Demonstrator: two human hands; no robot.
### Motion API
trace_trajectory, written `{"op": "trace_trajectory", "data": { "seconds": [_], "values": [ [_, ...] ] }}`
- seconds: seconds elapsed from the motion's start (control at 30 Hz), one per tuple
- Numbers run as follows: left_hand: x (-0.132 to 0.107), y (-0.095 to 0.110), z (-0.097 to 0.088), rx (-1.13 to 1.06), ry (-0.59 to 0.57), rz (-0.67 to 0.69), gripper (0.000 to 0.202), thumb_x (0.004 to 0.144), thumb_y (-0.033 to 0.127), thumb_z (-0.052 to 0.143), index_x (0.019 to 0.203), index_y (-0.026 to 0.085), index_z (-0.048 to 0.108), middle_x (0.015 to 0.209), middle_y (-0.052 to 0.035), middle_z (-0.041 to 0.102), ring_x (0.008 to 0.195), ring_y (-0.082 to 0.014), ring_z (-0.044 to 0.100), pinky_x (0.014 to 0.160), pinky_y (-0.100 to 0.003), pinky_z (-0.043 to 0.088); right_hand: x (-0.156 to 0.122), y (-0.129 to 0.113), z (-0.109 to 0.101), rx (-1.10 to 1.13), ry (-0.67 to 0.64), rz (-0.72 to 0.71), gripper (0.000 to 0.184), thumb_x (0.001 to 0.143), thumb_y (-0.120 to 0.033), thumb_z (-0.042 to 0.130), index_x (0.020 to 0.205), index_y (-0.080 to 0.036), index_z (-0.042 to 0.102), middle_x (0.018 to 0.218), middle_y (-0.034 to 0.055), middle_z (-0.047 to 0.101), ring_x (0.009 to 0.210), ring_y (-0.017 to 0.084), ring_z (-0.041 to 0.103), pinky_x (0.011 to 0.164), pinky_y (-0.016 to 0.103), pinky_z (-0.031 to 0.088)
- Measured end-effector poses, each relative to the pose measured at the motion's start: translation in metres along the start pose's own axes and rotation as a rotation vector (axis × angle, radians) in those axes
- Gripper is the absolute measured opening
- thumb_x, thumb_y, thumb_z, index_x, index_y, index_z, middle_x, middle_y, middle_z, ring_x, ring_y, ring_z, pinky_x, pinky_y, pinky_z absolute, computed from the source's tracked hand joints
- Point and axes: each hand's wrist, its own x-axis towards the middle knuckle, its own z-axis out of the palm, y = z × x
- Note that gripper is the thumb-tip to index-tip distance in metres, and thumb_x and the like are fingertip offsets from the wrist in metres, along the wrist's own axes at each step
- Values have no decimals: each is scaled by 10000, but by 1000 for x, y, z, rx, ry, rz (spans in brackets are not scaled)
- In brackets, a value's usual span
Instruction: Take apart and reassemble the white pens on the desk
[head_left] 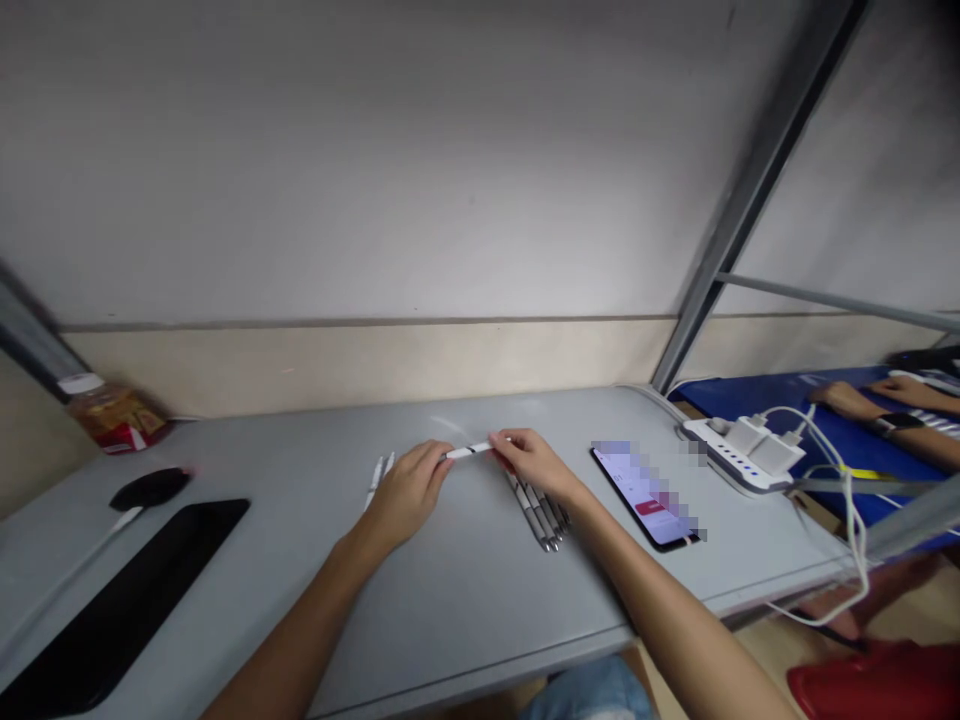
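Note:
A white and grey pen is held level above the grey desk, one end in each hand. My left hand pinches its left end between thumb and fingers. At the right end, the fingertips of my right hand are closed on the same pen. Under and beside my right hand lies a row of several grey and white pens, their upper parts partly hidden by the hand. Two white pens rest on the desk just left of my left hand, which partly covers them.
A lit phone and a white power strip with plugs and cables are on the right. On the left are a dark flat slab, a black round object and a drink bottle. Another person's hands rest over a blue table.

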Motion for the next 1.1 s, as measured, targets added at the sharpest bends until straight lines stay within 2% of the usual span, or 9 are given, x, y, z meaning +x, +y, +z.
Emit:
{"op": "trace_trajectory", "data": {
  "seconds": [0.2, 0.47, 0.7, 1.0, 1.1],
  "values": [
    [1, -5, 2, 82, 2, 51, 277, 977, 335, 302, 1005, 202, 544, 929, -50, 599, 908, -197, 538, 831, -339, 423, 2, 4, 0, 23, -36, 103, 597, 850, -680, 386, 703, -146, 611, 504, -38, 397, 443, 87, 339, 442, 229, 251],
    [0, -2, 2, 14, 11, 29, 295, 984, 307, 262, 1002, 206, 539, 930, -45, 589, 926, -191, 530, 854, -345, 415, 1, 3, 0, 58, -45, 113, 562, 840, -665, 430, 669, -154, 589, 484, -48, 378, 425, 81, 309, 422, 230, 217],
    [1, -6, 5, -2, 20, 1, 302, 986, 320, 251, 920, 205, 523, 879, -36, 577, 873, -183, 522, 819, -328, 412, 0, 0, -1, 107, -47, 126, 528, 846, -636, 450, 660, -158, 575, 480, -52, 373, 418, 79, 296, 425, 234, 210],
    [1, -13, 4, 78, 67, 20, 262, 937, 233, 305, 755, 206, 491, 717, -21, 547, 755, -189, 491, 725, -316, 390, -3, -3, 1, 89, -90, 86, 533, 859, -624, 437, 650, -156, 582, 513, -30, 420, 462, 90, 355, 456, 233, 254],
    [0, -15, 4, 79, 71, -9, 251, 917, 208, 318, 744, 211, 501, 702, -20, 548, 740, -185, 500, 712, -309, 392, -5, -7, 2, -18, -102, 11, 514, 893, -587, 403, 679, -157, 587, 541, -28, 427, 491, 96, 359, 487, 233, 278]
  ]
}}
